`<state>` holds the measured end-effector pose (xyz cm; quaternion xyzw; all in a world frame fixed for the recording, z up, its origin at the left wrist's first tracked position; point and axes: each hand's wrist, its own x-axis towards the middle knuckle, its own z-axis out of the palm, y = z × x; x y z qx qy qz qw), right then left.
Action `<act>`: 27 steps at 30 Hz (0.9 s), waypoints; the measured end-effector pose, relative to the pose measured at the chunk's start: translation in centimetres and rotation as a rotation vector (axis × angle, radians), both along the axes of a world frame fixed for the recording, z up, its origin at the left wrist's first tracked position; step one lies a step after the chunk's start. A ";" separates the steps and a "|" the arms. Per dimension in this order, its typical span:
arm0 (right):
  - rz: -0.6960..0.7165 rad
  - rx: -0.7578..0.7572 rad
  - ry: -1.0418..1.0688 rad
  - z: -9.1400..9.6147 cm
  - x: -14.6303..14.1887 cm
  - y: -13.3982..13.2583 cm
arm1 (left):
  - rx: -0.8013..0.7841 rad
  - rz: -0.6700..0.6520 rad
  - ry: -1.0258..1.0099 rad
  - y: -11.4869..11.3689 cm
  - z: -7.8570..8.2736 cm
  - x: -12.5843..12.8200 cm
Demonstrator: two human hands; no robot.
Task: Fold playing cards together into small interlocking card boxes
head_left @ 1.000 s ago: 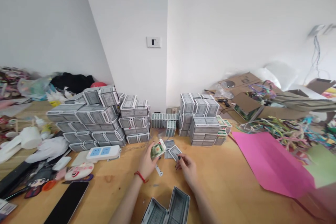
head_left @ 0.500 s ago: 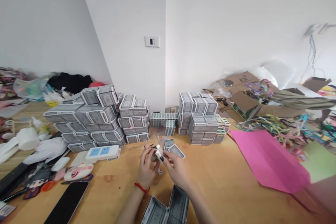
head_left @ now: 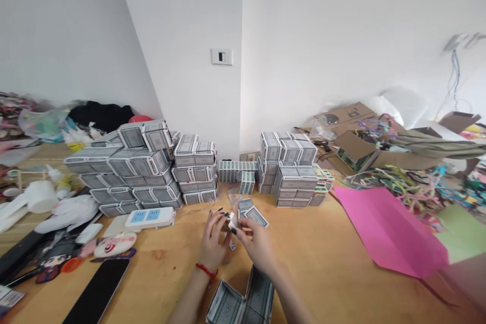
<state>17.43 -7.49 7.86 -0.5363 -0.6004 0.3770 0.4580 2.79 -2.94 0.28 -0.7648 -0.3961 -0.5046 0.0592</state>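
Note:
Both hands meet over the middle of the table around a small white box-like piece (head_left: 233, 220). My left hand (head_left: 212, 239), with a red cord at its wrist, is closed on the piece's left side, its fingers curled. My right hand (head_left: 256, 244) pinches the same piece from the right, thumb and fingers together. The fingers partly cover it, so its exact kind is unclear. Just behind lie loose playing cards (head_left: 255, 216), face down. A card with black print (head_left: 232, 244) shows under the hands. Between the forearms stand open boxes made of playing cards (head_left: 227, 305).
Stacked playing-card blocks stand at the left (head_left: 140, 169) and right (head_left: 296, 182), with green-edged packs (head_left: 237, 171) between them. A power strip (head_left: 150, 217) and a phone (head_left: 96, 291) lie left. Pink paper (head_left: 391, 233) and tangled colourful strands (head_left: 395, 190) cover the right.
The white piece and the hands have shifted very slightly right. The view has moved a little; both hands keep nearly the same grip.

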 end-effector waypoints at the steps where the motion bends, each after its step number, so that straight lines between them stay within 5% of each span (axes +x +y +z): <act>1: -0.003 -0.001 -0.011 -0.1 0.0 0.1 | 0.001 -0.002 0.002 0.0 -0.1 0.0; 27: -0.222 0.046 -0.057 0.1 0.7 0.3 | -0.110 -0.001 0.037 0.0 0.1 -0.4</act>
